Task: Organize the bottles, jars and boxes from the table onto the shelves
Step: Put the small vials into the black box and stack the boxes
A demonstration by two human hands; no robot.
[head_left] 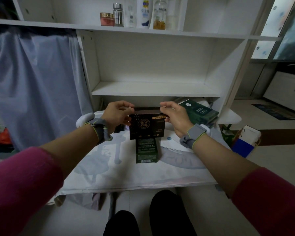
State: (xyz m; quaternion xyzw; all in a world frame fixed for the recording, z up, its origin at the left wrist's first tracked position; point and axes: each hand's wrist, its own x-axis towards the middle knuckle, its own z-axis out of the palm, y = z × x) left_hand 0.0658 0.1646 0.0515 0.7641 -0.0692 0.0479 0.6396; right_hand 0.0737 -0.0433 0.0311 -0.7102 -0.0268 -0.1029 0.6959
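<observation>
A white shelf unit rises behind the worktop, which is draped in a pale cloth with grey print. On the upper shelf board stand, from left to right, a pink jar with a gold lid, a silver-capped bottle, a translucent white bottle, a white bottle with a blue label and a clear bottle holding amber liquid, all close together. The middle shelf lies just above and behind the hands. A blue-grey curtain hangs to the left of the unit. At the right rear of the worktop lies a stack of flat dark green boxes, just beside the right hand.

The left hand and the right hand each have curled fingers and thumb pinching an upper corner of a black box with gold print, one hand on each side. The box is upright between the hands, in front of the middle shelf's edge. Directly below it a green box lies flat on the cloth; whether the black box touches it cannot be told.
</observation>
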